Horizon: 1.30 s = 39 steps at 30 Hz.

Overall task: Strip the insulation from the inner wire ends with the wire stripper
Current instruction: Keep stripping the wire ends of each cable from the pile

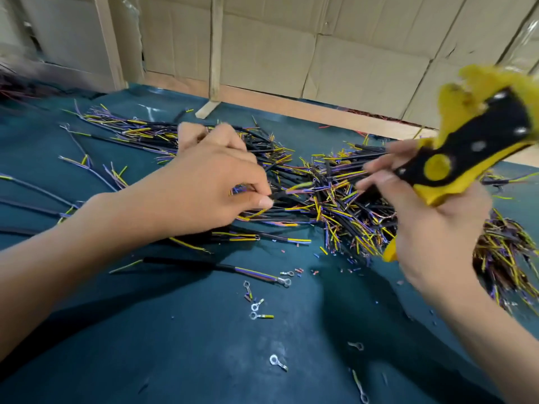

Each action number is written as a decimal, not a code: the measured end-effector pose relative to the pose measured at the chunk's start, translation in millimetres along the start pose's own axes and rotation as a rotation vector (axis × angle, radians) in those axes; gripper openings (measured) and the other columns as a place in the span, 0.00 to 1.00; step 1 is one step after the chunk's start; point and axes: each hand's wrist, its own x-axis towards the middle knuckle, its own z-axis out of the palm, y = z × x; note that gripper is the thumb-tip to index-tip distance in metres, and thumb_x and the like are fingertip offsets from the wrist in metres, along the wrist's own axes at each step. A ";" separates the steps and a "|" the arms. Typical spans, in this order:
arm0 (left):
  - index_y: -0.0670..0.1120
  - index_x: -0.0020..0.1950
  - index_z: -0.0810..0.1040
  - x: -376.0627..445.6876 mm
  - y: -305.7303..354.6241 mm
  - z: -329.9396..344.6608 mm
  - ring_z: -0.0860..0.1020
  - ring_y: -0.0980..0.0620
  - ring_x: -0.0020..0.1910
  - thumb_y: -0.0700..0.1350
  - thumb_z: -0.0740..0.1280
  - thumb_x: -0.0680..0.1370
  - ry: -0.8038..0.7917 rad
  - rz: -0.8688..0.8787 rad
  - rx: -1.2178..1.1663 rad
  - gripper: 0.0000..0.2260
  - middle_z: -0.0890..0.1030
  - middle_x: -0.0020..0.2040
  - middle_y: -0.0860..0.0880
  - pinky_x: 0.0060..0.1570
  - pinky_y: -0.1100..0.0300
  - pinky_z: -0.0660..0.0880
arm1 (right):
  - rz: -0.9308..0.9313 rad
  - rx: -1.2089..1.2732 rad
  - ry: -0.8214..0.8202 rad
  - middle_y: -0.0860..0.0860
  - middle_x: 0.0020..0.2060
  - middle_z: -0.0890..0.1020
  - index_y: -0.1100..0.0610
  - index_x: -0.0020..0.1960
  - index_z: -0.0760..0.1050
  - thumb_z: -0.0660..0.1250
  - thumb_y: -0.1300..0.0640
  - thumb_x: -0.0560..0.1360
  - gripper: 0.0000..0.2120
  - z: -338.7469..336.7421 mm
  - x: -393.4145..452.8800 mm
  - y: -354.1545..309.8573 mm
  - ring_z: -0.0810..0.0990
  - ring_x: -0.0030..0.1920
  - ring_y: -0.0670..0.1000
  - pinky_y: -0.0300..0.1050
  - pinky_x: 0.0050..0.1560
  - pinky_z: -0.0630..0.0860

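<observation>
- I read this as the pick step: my left hand [210, 176] is down on the cable pile [315, 193] in the middle of the tabletop [175, 330], thumb and forefinger pinched on the end of one black cable [280, 196] where its coloured inner wires fan out.
- My right hand [431, 225] is lifted above the right side of the pile, its grip wrapped round the handles of the stripper [455, 161]; the yellow head points up toward the far right corner and is blurred, so I cannot tell how its jaws stand.
- The stripper is well apart from the pinched cable, so no wire is in the tool yet.
- Stripped bits of insulation [320, 252] and loose ring terminals [274, 361] lie on the near part of the tabletop, which suggests to me that the job is well under way.
- Next, I judge, I must lift that cable free of the tangle, single out one inner wire, and bring the stripper head down to meet its tip.
- The call is for a straight feed: only the wire end in the jaws, the neighbours held clear.
</observation>
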 end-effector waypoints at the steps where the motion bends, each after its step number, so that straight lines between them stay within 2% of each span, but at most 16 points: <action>1: 0.55 0.45 0.83 1.0 2.0 -3.4 0.72 0.51 0.54 0.57 0.66 0.78 0.058 0.038 0.011 0.10 0.79 0.39 0.60 0.53 0.45 0.59 | 0.016 0.025 -0.078 0.59 0.43 0.84 0.63 0.50 0.77 0.66 0.71 0.74 0.08 -1.9 5.9 -6.8 0.82 0.39 0.65 0.54 0.46 0.81; 4: 0.47 0.52 0.81 4.5 6.8 -9.3 0.72 0.48 0.48 0.48 0.63 0.82 0.110 0.169 -0.055 0.09 0.77 0.44 0.53 0.49 0.49 0.63 | 0.132 0.007 -0.132 0.61 0.47 0.85 0.57 0.46 0.78 0.67 0.71 0.73 0.10 6.8 -3.2 0.0 0.82 0.37 0.67 0.58 0.45 0.81; 7: 0.40 0.58 0.78 4.4 15.2 -12.7 0.70 0.54 0.45 0.41 0.59 0.83 0.073 0.172 -0.279 0.10 0.73 0.45 0.50 0.50 0.62 0.67 | 0.168 0.092 -0.198 0.61 0.48 0.85 0.54 0.44 0.77 0.68 0.75 0.74 0.15 6.5 -4.6 -1.9 0.81 0.37 0.67 0.58 0.45 0.80; 9: 0.40 0.60 0.77 3.7 21.3 -14.2 0.70 0.56 0.44 0.40 0.58 0.83 0.039 0.180 -0.361 0.11 0.71 0.43 0.52 0.48 0.65 0.67 | 0.204 0.205 -0.248 0.62 0.46 0.84 0.54 0.44 0.76 0.69 0.71 0.72 0.12 11.7 -9.1 -2.2 0.81 0.37 0.68 0.57 0.45 0.80; 11: 0.41 0.61 0.78 3.5 25.8 -14.9 0.72 0.53 0.44 0.41 0.58 0.84 0.009 0.193 -0.403 0.11 0.72 0.43 0.49 0.47 0.61 0.69 | 0.237 0.289 -0.204 0.64 0.42 0.81 0.57 0.45 0.74 0.71 0.67 0.71 0.09 13.3 -6.7 -7.7 0.80 0.37 0.66 0.59 0.46 0.80; 13: 0.42 0.62 0.78 3.0 29.0 -15.9 0.73 0.53 0.43 0.43 0.59 0.84 -0.009 0.185 -0.440 0.12 0.73 0.43 0.49 0.46 0.62 0.69 | 0.252 0.303 -0.137 0.62 0.39 0.79 0.57 0.45 0.75 0.73 0.64 0.70 0.08 12.0 -5.6 -9.0 0.81 0.37 0.64 0.59 0.45 0.80; 16: 0.41 0.62 0.79 2.4 33.1 -14.7 0.73 0.59 0.40 0.43 0.59 0.84 -0.011 0.125 -0.519 0.12 0.73 0.42 0.49 0.43 0.69 0.67 | 0.268 0.325 -0.091 0.60 0.37 0.80 0.54 0.43 0.78 0.72 0.65 0.71 0.07 11.6 -2.3 -11.0 0.81 0.37 0.63 0.61 0.44 0.80; 18: 0.42 0.61 0.79 1.4 34.2 -12.2 0.72 0.64 0.35 0.42 0.60 0.83 -0.024 0.033 -0.671 0.11 0.73 0.41 0.55 0.38 0.75 0.65 | 0.268 0.323 -0.092 0.59 0.37 0.79 0.53 0.43 0.79 0.72 0.64 0.70 0.07 10.1 -0.7 -11.3 0.81 0.37 0.64 0.62 0.44 0.80; 20: 0.47 0.59 0.81 0.7 35.6 -9.3 0.70 0.63 0.29 0.45 0.59 0.82 -0.068 -0.059 -0.851 0.12 0.71 0.37 0.60 0.32 0.73 0.65 | 0.272 0.321 -0.103 0.59 0.38 0.80 0.54 0.43 0.79 0.73 0.62 0.69 0.06 10.3 -0.6 -11.4 0.81 0.37 0.65 0.60 0.45 0.80; 22: 0.52 0.58 0.82 0.4 37.4 -8.2 0.63 0.56 0.27 0.48 0.60 0.81 -0.133 -0.167 -1.034 0.12 0.69 0.33 0.59 0.27 0.66 0.63 | 0.285 0.355 -0.114 0.59 0.39 0.80 0.55 0.44 0.78 0.73 0.62 0.70 0.06 11.4 -1.2 -11.9 0.81 0.37 0.65 0.59 0.45 0.80; 25: 0.47 0.59 0.81 0.3 39.2 -7.5 0.61 0.54 0.25 0.47 0.60 0.81 -0.236 -0.239 -1.211 0.13 0.69 0.33 0.56 0.24 0.65 0.62 | 0.293 0.397 -0.115 0.55 0.38 0.81 0.53 0.43 0.80 0.72 0.64 0.71 0.07 13.1 -1.0 -12.0 0.81 0.36 0.60 0.54 0.44 0.80; 27: 0.43 0.60 0.80 0.5 39.9 -6.4 0.62 0.55 0.24 0.47 0.61 0.83 -0.284 -0.246 -1.261 0.13 0.70 0.34 0.53 0.22 0.65 0.62 | 0.314 0.411 -0.102 0.56 0.38 0.81 0.53 0.42 0.80 0.71 0.67 0.71 0.09 13.1 -0.4 -11.6 0.81 0.36 0.60 0.55 0.43 0.81; 29: 0.42 0.59 0.81 1.3 41.5 -4.9 0.62 0.55 0.22 0.46 0.61 0.84 -0.284 -0.281 -1.336 0.12 0.70 0.34 0.51 0.21 0.66 0.60 | 0.341 0.413 -0.090 0.57 0.37 0.80 0.54 0.42 0.79 0.71 0.68 0.71 0.09 12.3 0.8 -11.0 0.81 0.35 0.61 0.59 0.43 0.81; 33: 0.42 0.52 0.83 4.5 45.7 -0.1 0.59 0.59 0.21 0.44 0.61 0.80 -0.271 -0.460 -1.721 0.12 0.70 0.33 0.50 0.21 0.70 0.57 | 0.357 0.364 -0.067 0.60 0.37 0.79 0.55 0.43 0.77 0.72 0.67 0.70 0.08 10.8 2.8 -8.1 0.80 0.35 0.63 0.67 0.46 0.80; 36: 0.42 0.51 0.81 5.9 49.8 1.4 0.63 0.59 0.20 0.43 0.61 0.80 -0.274 -0.513 -1.894 0.10 0.69 0.32 0.50 0.19 0.70 0.59 | 0.333 0.317 -0.091 0.60 0.38 0.80 0.55 0.42 0.78 0.73 0.65 0.70 0.07 11.1 2.8 -5.8 0.81 0.36 0.64 0.66 0.44 0.80; 39: 0.44 0.51 0.76 10.1 47.7 -1.9 0.68 0.58 0.21 0.43 0.59 0.81 -0.158 -0.603 -2.032 0.07 0.70 0.31 0.51 0.18 0.68 0.62 | 0.328 0.314 -0.108 0.61 0.39 0.81 0.54 0.42 0.79 0.73 0.64 0.69 0.07 11.9 -0.2 -4.7 0.80 0.36 0.65 0.61 0.43 0.81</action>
